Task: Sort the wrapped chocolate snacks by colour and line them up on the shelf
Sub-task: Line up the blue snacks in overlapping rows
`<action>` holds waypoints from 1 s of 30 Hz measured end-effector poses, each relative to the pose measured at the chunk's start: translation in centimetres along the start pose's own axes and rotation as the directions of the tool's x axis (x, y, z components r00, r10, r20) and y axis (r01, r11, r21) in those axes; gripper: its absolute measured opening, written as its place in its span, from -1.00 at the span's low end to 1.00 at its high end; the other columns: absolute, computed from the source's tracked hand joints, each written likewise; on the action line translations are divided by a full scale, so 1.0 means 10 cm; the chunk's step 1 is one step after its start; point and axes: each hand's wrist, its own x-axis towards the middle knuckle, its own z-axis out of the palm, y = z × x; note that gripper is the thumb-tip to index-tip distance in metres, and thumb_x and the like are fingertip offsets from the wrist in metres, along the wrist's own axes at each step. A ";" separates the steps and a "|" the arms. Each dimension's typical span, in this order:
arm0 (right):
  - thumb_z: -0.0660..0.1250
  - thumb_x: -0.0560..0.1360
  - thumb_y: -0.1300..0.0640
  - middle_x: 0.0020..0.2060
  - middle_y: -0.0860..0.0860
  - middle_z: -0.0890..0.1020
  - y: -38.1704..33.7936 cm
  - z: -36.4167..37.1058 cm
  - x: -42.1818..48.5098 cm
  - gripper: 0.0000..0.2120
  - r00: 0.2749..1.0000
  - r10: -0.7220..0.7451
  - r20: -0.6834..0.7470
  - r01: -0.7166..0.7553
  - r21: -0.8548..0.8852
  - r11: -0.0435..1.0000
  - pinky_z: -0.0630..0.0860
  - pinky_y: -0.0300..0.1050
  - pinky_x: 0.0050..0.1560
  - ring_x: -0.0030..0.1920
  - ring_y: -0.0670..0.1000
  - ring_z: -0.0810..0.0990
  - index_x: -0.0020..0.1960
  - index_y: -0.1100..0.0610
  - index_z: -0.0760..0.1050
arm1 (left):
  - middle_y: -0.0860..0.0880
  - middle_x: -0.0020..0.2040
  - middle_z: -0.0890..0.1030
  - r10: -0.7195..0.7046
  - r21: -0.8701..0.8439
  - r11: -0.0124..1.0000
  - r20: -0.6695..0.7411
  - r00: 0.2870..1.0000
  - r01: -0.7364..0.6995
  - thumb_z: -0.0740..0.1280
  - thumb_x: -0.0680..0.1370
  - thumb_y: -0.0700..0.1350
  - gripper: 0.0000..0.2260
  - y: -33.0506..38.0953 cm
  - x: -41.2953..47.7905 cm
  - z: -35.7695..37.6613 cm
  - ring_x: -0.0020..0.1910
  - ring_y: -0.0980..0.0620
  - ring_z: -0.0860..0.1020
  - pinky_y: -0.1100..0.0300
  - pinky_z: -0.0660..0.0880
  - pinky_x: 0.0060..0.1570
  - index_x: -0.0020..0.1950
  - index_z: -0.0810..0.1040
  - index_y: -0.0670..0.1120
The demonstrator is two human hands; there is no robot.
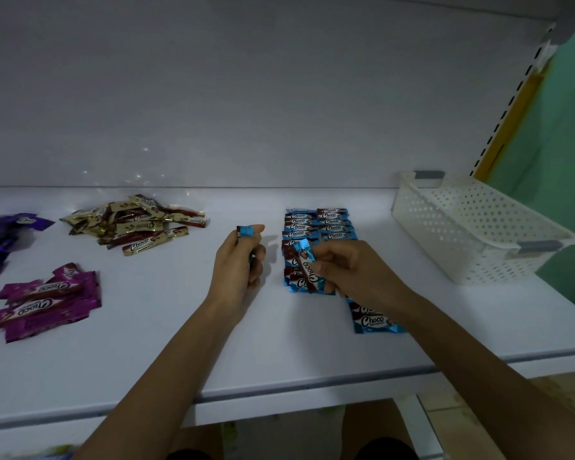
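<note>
Colour split looks mostly done to us: four separate colour groups lie on the shelf [279, 343]. Lining up has only started.

The blue rows [319, 224], at twelve o'clock of the right hand [342, 270], are the only tidy part. They form two columns of wrappers laid crosswise and overlapping toward the back wall. That hand hides part of the near end of the block.

The right hand pinches the pinched blue snack [307, 263] between thumb and fingertips. It is tilted over the near end of the block, and we can't tell if it touches the ones under it.

The left hand [238, 260] is at nine o'clock of the right hand. Its fingers are curled round the held blue snack [246, 231], and one end pokes out above the thumb. We can't tell if there is more than one in the fist.

The loose blue snacks [374, 318] lie at five o'clock of the right hand, partly under the forearm and not in line.

Still in heaps:
- The gold heap [136, 224], at ten o'clock of the left hand.
- The pink heap [47, 300], at eight o'clock of the left hand.
- The purple heap [0, 240], at nine o'clock of the left hand, cut off by the frame edge.

The basket [462, 220] stands at two o'clock of the right hand, apart from the snacks.

Our call is that the task is well under half done. The blue still needs finishing, and then three colours have to be laid out.
</note>
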 end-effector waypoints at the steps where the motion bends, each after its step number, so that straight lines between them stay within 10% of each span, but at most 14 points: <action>1: 0.34 0.51 0.23 -0.29 -0.11 0.63 0.00 -0.01 0.00 -0.90 1.000 0.023 -0.005 -0.023 0.042 0.999 0.42 -0.35 -0.48 -0.45 -0.17 0.56 0.02 0.11 0.56 | 0.01 -0.36 0.41 0.011 0.035 0.999 0.007 1.000 -0.011 0.16 0.63 -0.15 -0.80 -0.01 -0.01 0.00 -0.54 0.16 0.25 0.34 0.20 -0.59 0.09 0.55 0.04; 9: 0.37 0.47 0.28 -0.26 0.08 0.70 -0.03 -0.07 0.00 -0.74 0.997 0.073 -0.003 -0.070 0.240 0.968 0.50 -0.24 -0.48 -0.35 0.06 0.68 0.08 0.01 0.49 | 0.13 -0.44 0.44 0.100 0.160 0.981 0.070 0.993 -0.110 0.28 0.60 -0.05 -0.90 -0.06 -0.03 0.02 -0.51 0.20 0.34 0.38 0.27 -0.53 0.02 0.57 -0.01; 22: 0.47 0.41 0.13 -0.16 -0.16 0.63 0.18 0.06 -0.02 -0.83 0.998 -0.030 0.062 0.044 -0.240 0.970 0.43 -0.42 -0.21 -0.17 -0.30 0.56 -0.19 -0.09 0.50 | 0.03 -0.25 0.50 0.124 0.063 0.990 0.034 0.992 -0.126 0.10 0.61 -0.32 -0.66 -0.07 -0.04 0.03 -0.48 0.24 0.38 0.39 0.33 -0.48 0.22 0.32 0.10; 26: 0.49 0.38 0.05 -0.18 -0.16 0.61 0.25 0.07 0.01 -0.87 0.997 -0.074 -0.005 0.065 -0.418 0.906 0.32 -0.39 -0.22 -0.22 -0.25 0.50 -0.10 0.02 0.62 | 0.08 -0.04 0.62 0.170 -0.074 0.984 0.147 0.974 -0.160 0.09 0.65 -0.30 -0.62 -0.08 -0.05 0.03 -0.17 0.18 0.65 0.35 0.55 -0.24 0.38 0.18 0.06; 30: 0.46 0.41 0.04 -0.26 -0.20 0.53 0.22 0.09 0.02 -0.87 0.980 -0.190 -0.064 0.136 -0.483 0.865 0.32 -0.37 -0.25 -0.28 -0.25 0.47 -0.08 0.04 0.58 | 0.00 0.00 0.70 0.168 -0.110 0.983 0.216 0.962 -0.147 0.23 0.59 -0.21 -0.80 -0.05 -0.09 0.01 -0.04 -0.06 0.68 0.18 0.60 -0.16 0.21 0.47 -0.06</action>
